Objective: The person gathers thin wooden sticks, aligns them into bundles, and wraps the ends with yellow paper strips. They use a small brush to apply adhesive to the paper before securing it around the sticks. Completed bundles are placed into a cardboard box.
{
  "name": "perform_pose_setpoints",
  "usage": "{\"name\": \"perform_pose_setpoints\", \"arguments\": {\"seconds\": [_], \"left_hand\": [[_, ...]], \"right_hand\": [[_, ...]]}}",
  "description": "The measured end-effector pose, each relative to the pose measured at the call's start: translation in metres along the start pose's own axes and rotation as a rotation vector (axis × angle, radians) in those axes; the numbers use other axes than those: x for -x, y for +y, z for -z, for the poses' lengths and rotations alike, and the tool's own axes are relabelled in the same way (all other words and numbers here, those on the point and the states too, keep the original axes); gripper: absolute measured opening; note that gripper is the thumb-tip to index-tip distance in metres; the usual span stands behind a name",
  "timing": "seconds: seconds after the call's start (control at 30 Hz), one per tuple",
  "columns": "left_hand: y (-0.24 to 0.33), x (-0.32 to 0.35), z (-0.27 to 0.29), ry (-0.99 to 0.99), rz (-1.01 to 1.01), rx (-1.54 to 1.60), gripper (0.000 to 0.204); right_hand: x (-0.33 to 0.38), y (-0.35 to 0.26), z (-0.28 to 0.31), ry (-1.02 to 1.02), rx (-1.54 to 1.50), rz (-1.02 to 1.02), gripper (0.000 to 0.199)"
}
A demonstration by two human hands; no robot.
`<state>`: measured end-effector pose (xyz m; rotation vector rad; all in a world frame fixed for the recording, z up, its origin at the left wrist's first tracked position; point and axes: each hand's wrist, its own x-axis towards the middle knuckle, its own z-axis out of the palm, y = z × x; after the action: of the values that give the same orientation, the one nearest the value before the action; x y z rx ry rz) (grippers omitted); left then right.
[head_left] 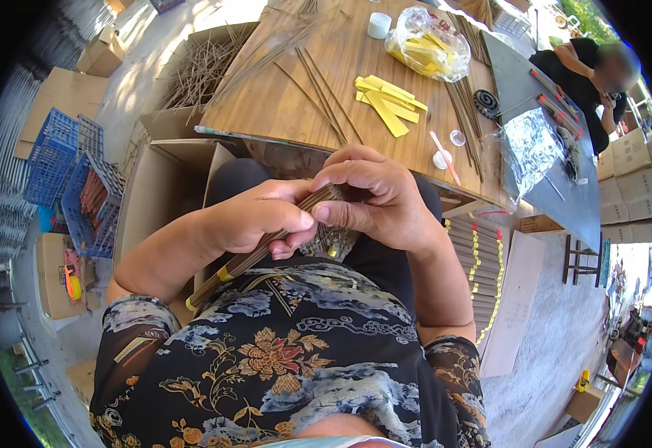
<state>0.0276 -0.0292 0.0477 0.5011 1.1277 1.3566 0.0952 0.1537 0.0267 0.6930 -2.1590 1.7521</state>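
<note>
A bundle of thin brown sticks (250, 261), which look like incense sticks, lies slanted across my lap. Yellow bands (225, 273) circle its lower part. My left hand (266, 216) is wrapped round the upper part of the bundle. At its top end my right hand (374, 196) curls over, thumb and fingers pinched on the sticks close to my left thumb. Whatever is between those fingertips is hidden. On the table beyond lie yellow paper strips (389, 103) and several loose sticks (322, 93).
A wooden table (266, 104) stands ahead, with a plastic bag (429, 48) of yellow strips and a white cup (378, 25). Cardboard boxes (158, 190) and blue crates (91, 205) are at left. Banded stick bundles (464, 254) lie at right. Another person (584, 71) sits far right.
</note>
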Motion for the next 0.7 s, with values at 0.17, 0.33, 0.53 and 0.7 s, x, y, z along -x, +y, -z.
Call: {"name": "perform_pose_setpoints", "arguments": {"seconds": [0.17,0.33,0.53,0.7], "left_hand": [[-0.015,0.002,0.008,-0.023,-0.001,0.096,0.036],[-0.016,-0.002,0.005,-0.053,0.005,0.150,0.032],[-0.016,-0.004,0.011,-0.045,-0.004,0.037,0.032],[-0.003,-0.007,0.024,0.134,-0.046,-0.192,0.039]], "right_hand": [[-0.001,0.003,0.001,-0.062,-0.062,-0.063,0.022],[-0.001,0.008,0.004,-0.091,-0.139,-0.096,0.025],[-0.005,0.007,0.010,-0.126,-0.086,-0.076,0.022],[-0.012,0.030,0.018,0.022,-0.342,-0.282,0.024]]}}
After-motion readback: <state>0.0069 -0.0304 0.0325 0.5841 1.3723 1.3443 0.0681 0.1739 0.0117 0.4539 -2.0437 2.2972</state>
